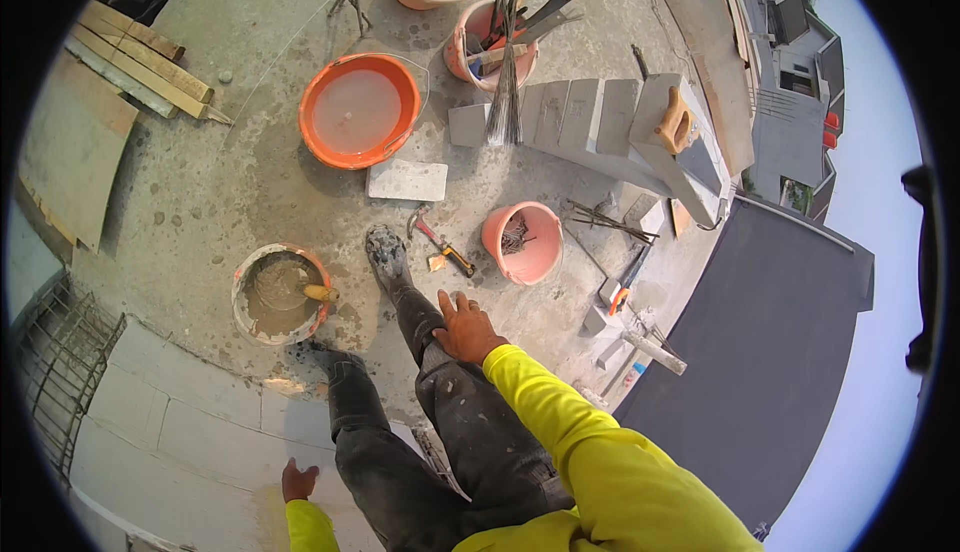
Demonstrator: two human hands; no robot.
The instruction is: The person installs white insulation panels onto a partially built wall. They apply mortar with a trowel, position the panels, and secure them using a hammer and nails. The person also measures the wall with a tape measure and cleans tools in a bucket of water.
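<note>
My right hand (465, 329), in a yellow sleeve, rests on my right trouser leg (420, 317) with its fingers spread and nothing in them. At the lower left, my left hand (299, 480) is over the pale block wall (210, 452), thumb apart from the fingers and no object visible in it. Near my boots (388, 257) stands a bucket of wet grey mortar (283, 293) with a wooden-handled tool (320, 293) in it. A claw hammer (441, 241) lies on the floor, beside a pink bucket (522, 243) holding small metal pieces.
Farther off stand an orange basin of cloudy water (360, 110), a white block (407, 181), a tool bucket (490, 47) and stacked grey blocks (590, 117) with a handsaw (678, 124) on them. Planks (140, 57) lie at left. Rebar (60, 362) shows beside the wall.
</note>
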